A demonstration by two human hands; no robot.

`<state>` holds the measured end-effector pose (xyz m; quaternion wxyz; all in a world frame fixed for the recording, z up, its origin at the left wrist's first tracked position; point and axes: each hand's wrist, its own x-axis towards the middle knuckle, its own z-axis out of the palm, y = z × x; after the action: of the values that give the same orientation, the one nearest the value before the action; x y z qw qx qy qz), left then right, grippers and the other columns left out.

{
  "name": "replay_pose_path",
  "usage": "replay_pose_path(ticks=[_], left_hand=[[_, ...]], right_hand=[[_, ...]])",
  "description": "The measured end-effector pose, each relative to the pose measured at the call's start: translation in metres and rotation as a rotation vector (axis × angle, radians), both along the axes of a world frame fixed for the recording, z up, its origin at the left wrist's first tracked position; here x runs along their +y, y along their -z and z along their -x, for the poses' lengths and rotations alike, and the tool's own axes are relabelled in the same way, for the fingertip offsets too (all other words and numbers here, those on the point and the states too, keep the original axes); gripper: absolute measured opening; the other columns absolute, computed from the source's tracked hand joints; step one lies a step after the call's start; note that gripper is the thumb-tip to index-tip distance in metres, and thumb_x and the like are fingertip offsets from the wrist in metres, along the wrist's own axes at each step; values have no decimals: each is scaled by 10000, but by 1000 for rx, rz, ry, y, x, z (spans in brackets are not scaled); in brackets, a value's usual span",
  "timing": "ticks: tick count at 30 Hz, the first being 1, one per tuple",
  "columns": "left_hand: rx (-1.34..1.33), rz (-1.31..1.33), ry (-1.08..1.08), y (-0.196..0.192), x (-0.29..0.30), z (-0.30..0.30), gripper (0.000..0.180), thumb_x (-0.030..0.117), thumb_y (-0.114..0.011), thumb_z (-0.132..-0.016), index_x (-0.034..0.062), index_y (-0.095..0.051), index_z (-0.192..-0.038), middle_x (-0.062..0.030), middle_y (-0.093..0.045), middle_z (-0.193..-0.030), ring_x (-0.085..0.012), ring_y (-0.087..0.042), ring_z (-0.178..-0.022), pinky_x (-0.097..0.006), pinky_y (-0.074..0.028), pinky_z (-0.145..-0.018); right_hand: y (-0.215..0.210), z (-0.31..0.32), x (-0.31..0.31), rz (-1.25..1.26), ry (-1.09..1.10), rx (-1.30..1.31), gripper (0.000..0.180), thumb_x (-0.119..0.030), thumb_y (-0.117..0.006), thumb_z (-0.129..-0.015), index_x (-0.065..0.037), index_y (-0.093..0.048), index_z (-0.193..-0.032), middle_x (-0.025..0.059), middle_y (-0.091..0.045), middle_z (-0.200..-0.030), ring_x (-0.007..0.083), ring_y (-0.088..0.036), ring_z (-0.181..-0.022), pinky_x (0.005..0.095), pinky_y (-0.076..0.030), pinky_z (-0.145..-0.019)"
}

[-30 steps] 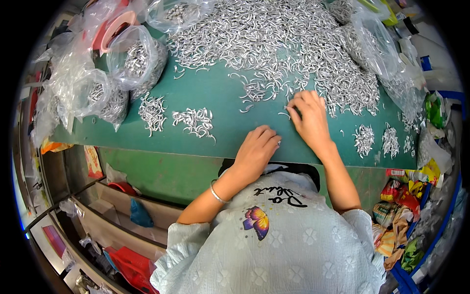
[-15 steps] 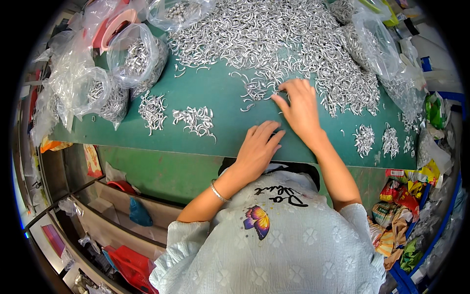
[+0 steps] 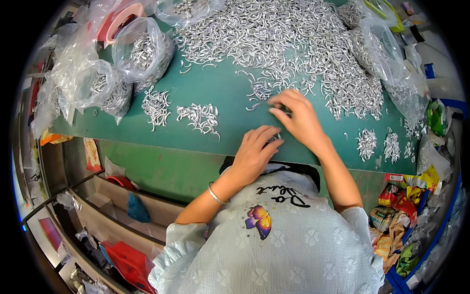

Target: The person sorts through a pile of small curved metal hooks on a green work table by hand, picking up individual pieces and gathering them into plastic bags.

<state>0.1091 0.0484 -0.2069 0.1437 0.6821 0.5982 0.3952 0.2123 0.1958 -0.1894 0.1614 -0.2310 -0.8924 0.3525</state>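
Note:
Small curved silver metal pieces (image 3: 264,34) lie in a broad heap across the far side of the green table (image 3: 210,88). My left hand (image 3: 253,151) rests near the table's front edge, fingers curled over a few of these pieces (image 3: 275,138), which show beside the thumb; the rest under the palm is hidden. My right hand (image 3: 301,120) hovers just beyond it to the right. Its fingers are bent, with a gap between thumb and forefinger and nothing visible there. Close to its fingertips lies a loose cluster of pieces (image 3: 260,89), with a stray piece (image 3: 253,107) nearer.
Two small piles (image 3: 155,108) (image 3: 199,117) sit at left, before clear plastic bags (image 3: 142,54) of pieces. More small piles (image 3: 365,144) lie at right, near another filled bag (image 3: 384,54). A pink basin (image 3: 125,19) stands far left. Below are a shelf (image 3: 122,210) and a red basket (image 3: 129,264).
My right hand has drawn back from the cluster toward me. My left hand has shifted slightly nearer, and silver pieces now show between its fingers and thumb. The view has shifted a little.

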Motion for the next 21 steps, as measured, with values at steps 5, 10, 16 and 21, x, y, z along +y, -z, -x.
replay_pose_path(ticks=[5,10,16,21], left_hand=[[78,20,56,5,2,4,356,-16,-651,-700,19,-632,-1054,-130,-571,-1159,-319,-527,-1135,-447,-434,-928],[-37,25,66,21,-9,5,375,-23,-615,-690,6,-633,-1063,-130,-574,-1165,-316,-535,-1107,-440,-439,-926],[98,-26,90,2,3,-2,346,-24,-573,-712,-2,-637,-1052,-121,-592,-1147,-308,-551,-1083,-423,-448,-913],[13,5,60,14,-5,1,367,-32,-571,-691,-16,-632,-1053,-124,-589,-1149,-317,-544,-1106,-417,-447,-927]], right_hand=[[4,24,3,-280,-51,-79,145,-82,-687,-789,-56,-655,-928,44,-560,-995,249,-508,-952,370,-390,-830],[5,-2,7,-323,25,-27,120,-90,-699,-776,-59,-637,-874,51,-561,-929,249,-511,-905,367,-383,-788],[6,3,0,-317,50,39,121,-89,-698,-770,-61,-632,-867,46,-561,-908,244,-508,-903,371,-380,-769],[7,-7,9,-352,76,14,121,-71,-687,-777,-55,-619,-876,53,-570,-929,256,-510,-907,377,-380,-776]])
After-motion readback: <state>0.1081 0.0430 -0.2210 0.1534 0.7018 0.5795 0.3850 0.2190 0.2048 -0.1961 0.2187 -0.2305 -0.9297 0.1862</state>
